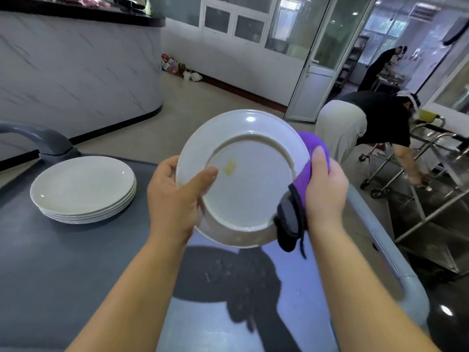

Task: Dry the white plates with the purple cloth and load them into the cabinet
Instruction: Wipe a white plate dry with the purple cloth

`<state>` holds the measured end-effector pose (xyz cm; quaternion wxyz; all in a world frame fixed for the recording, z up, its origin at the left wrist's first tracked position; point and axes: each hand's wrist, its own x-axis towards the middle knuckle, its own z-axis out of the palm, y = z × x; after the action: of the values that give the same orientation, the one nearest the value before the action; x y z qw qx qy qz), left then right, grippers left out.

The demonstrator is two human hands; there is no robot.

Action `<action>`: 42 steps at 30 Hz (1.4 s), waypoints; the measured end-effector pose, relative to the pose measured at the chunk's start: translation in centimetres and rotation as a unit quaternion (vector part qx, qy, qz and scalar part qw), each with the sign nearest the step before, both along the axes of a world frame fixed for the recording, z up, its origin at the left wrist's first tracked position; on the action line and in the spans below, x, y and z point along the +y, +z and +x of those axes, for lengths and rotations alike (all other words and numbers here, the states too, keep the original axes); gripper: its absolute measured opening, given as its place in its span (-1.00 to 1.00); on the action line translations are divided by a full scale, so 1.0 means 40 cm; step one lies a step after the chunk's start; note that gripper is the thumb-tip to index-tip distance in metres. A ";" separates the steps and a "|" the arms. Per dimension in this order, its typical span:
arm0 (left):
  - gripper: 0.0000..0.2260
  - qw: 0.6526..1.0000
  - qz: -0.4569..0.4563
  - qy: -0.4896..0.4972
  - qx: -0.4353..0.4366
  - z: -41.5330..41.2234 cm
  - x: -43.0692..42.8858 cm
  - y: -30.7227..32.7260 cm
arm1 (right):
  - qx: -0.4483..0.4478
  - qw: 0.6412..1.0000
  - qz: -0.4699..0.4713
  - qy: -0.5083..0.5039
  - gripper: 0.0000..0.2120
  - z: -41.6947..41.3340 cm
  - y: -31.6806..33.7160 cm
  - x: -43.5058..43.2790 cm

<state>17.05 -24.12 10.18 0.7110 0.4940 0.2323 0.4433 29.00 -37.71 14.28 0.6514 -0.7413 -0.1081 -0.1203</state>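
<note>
We grip the round white ceramic plate upturned in our left hand so our right hand, fingers curled around the purple cloth, can wipe its rim.

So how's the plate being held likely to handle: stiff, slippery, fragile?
Probably stiff: the plate shows no flex gripped only at its edges. Glossy highlights suggest a slick glaze, so it may slip. Looks ceramic, likely breakable if dropped.

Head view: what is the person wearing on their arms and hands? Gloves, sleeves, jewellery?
Nothing worn shows. The left hand and right hand are bare: no gloves, rings or watch visible. The left forearm and right forearm are bare too, with no sleeve down to the picture's bottom edge.
</note>
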 end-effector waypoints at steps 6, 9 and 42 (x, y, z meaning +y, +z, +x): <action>-0.76 0.991 -0.131 0.002 -0.035 0.045 -0.048 -0.029 | 0.121 0.988 0.094 -0.037 -0.69 -0.087 -0.111 0.056; -0.62 0.990 -0.100 -0.095 -0.020 0.023 -0.012 -0.029 | 0.075 0.996 0.031 0.029 -0.73 -0.011 -0.043 0.016; -0.92 0.988 -0.117 -0.046 -0.089 0.068 0.009 -0.023 | 0.178 0.984 0.013 0.023 -0.79 -0.010 -0.141 0.035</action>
<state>19.77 -23.75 9.27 0.8010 0.3766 0.1958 0.4222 28.59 -36.30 8.64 0.6726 -0.7395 -0.0058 0.0276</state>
